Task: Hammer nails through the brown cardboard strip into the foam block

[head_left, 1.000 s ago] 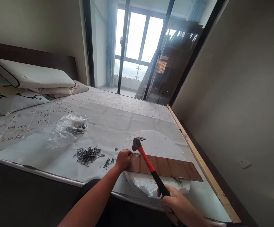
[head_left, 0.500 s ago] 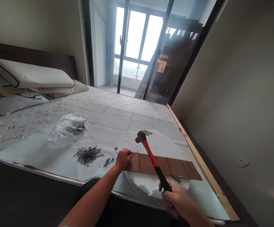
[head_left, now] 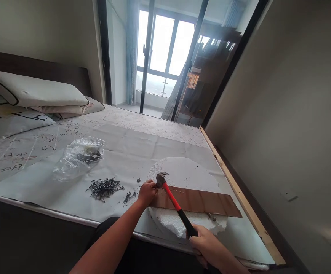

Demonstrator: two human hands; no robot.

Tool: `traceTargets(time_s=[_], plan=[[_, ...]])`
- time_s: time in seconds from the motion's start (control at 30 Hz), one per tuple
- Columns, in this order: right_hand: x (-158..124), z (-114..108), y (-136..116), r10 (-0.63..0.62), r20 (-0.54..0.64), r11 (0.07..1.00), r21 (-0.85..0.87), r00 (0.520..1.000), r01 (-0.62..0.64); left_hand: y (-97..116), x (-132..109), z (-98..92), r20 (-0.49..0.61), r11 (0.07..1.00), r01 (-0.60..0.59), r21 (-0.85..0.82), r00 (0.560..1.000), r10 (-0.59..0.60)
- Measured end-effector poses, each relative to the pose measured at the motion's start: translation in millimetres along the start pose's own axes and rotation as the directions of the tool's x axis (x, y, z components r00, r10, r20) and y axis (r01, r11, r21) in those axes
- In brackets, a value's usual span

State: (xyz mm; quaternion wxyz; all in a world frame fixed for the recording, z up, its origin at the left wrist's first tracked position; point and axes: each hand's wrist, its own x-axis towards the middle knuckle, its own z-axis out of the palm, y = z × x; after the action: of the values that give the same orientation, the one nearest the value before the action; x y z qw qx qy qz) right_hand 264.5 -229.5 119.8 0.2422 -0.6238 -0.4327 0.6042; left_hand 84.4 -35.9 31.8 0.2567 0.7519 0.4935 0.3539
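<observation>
Your left hand point(head_left: 147, 192) pinches something too small to see at the brown board's point(head_left: 195, 201) left end, steadying it; your right hand point(head_left: 203, 245) clenches the hammer point(head_left: 173, 199), head down there, foam slab point(head_left: 182, 175) cushioning beneath.

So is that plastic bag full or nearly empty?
Nearly empty: the plastic bag lies crumpled flat, while most nails sit heaped beside it.

Your left hand point(head_left: 147, 192) sits at the near left end of the brown board point(head_left: 195, 202), fingertips pinched together, forearm running back low and left. Your right hand point(head_left: 203, 245) is fisted, off the board's near edge, wrist angled up toward it.
</observation>
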Motion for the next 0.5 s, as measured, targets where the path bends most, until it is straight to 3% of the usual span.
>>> traceTargets(time_s=[0.17, 0.37, 0.5], plan=[[-3.5, -0.5, -2.0, -0.059, -0.046, 0.997, 0.043, 0.997, 0.061, 0.0, 0.7, 0.1, 0.013, 1.000, -0.002, -0.017, 1.000, 0.002], [4.1, 3.4, 3.2, -0.004, 0.014, 0.999, 0.032, 1.000, 0.004, 1.0, -0.2, -1.4, 0.044, 0.995, -0.007, 0.103, 0.999, 0.003], [1.3, 3.6, 1.7, -0.081, -0.031, 0.995, 0.057, 0.996, 0.082, 0.0, 0.2, -0.2, 0.056, 0.993, -0.009, 0.121, 0.998, 0.003]])
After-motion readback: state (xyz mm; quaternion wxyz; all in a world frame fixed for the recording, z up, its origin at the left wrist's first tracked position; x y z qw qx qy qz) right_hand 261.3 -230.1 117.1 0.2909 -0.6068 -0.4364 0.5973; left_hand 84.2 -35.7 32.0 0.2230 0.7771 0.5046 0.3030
